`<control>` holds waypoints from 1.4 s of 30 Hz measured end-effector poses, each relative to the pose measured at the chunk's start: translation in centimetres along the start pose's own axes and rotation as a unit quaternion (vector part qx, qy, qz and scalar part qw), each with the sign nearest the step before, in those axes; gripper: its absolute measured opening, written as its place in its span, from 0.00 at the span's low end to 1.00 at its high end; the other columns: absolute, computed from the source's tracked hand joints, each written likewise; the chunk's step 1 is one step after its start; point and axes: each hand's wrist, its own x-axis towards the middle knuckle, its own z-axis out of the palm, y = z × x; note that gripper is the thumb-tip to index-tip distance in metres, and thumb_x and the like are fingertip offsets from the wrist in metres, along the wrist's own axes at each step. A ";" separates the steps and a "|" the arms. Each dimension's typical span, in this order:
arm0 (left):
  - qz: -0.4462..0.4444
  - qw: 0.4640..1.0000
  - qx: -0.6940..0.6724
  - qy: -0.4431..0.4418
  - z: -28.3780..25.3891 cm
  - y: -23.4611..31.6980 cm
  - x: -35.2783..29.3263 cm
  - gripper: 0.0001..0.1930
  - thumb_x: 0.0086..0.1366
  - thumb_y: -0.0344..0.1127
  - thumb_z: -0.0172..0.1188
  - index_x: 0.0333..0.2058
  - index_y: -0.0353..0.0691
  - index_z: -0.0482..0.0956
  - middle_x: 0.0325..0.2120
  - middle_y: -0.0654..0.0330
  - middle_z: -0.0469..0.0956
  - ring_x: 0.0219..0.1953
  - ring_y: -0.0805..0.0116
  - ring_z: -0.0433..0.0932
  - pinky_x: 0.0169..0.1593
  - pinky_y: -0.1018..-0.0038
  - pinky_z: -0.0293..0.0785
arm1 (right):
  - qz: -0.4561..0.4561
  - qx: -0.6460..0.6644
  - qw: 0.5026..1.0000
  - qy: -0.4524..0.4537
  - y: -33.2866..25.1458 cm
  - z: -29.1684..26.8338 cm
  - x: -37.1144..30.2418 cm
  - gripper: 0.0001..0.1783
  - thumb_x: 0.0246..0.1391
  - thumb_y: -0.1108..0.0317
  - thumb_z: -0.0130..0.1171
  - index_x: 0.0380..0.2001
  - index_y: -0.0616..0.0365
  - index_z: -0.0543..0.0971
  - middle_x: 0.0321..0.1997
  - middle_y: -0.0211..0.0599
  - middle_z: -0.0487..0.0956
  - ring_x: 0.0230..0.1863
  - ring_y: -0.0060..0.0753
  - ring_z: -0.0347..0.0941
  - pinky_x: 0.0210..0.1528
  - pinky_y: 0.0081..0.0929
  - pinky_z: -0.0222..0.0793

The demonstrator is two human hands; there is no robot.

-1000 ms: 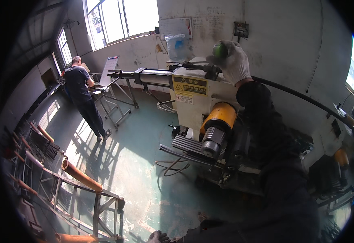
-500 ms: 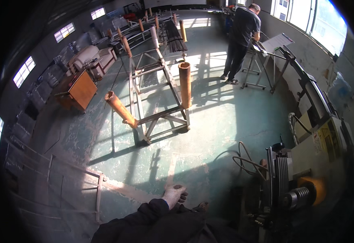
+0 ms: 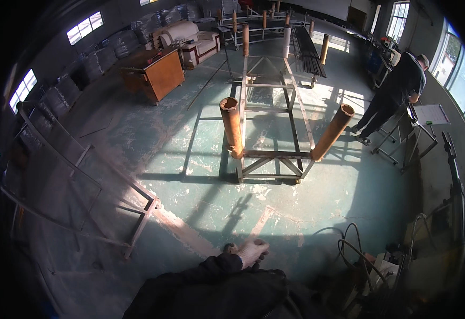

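My left hand (image 3: 251, 252), in a pale knitted glove, is in front of my body at the lower middle, at the end of a dark sleeve (image 3: 211, 271). Its fingers curl inward, and I see nothing sticking out of them. A small dark rounded shape (image 3: 229, 248) shows beside the wrist; I cannot make out what it is. My right hand is out of sight. Ahead on the green floor stands a metal frame rack (image 3: 275, 155), with a rusty pipe post (image 3: 232, 127) and a leaning rusty pipe post (image 3: 333, 132) at its near end.
At right, a person (image 3: 397, 95) bends over a stand with a white board (image 3: 430, 114). Machinery with looped hoses (image 3: 357, 250) is at lower right. A low metal frame (image 3: 142, 226) lies left. Farther off are a wooden desk (image 3: 164, 77), an armchair (image 3: 200, 49) and dark bars (image 3: 308, 53).
My view has swung left, so the rack, the person and the machinery sit farther right. My left hand appears slightly farther right, still curled. The rack's near end looks squarer to me.
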 end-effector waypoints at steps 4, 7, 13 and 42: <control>0.033 0.995 -0.073 0.066 -12.2 2.9 0.3 0.13 0.81 0.45 0.67 0.52 0.42 0.85 0.36 0.64 0.85 0.31 0.72 0.80 0.34 0.69 0.81 | -0.013 0.209 0.972 -0.111 -6.0 13.5 -13.9 0.31 0.78 0.46 0.65 0.67 0.62 0.83 0.68 0.49 0.84 0.66 0.52 0.84 0.71 0.43 0.79; 0.050 0.983 -0.117 0.129 -22.4 4.0 0.8 0.11 0.80 0.43 0.67 0.50 0.42 0.85 0.32 0.64 0.84 0.27 0.72 0.77 0.32 0.70 0.79 | 0.199 0.253 0.921 -0.222 -11.8 23.3 -26.3 0.19 0.81 0.61 0.66 0.61 0.67 0.87 0.54 0.36 0.90 0.52 0.31 0.84 0.56 0.33 0.81; 0.029 0.963 -0.230 0.139 -37.8 5.2 4.7 0.10 0.79 0.39 0.71 0.50 0.41 0.84 0.34 0.58 0.85 0.28 0.69 0.82 0.36 0.69 0.84 | 0.150 -0.102 0.847 -0.500 -16.2 31.3 -56.1 0.13 0.59 0.65 0.75 0.40 0.64 0.93 0.36 0.47 0.94 0.39 0.42 0.92 0.48 0.39 0.86; 0.124 0.923 -0.147 0.333 -109.0 51.9 29.7 0.10 0.82 0.38 0.67 0.49 0.37 0.87 0.35 0.65 0.86 0.36 0.75 0.82 0.42 0.73 0.79 | -0.057 0.007 0.638 -0.768 -102.0 102.1 -93.1 0.17 0.67 0.52 0.72 0.45 0.54 0.96 0.42 0.41 0.95 0.48 0.43 0.93 0.53 0.41 0.85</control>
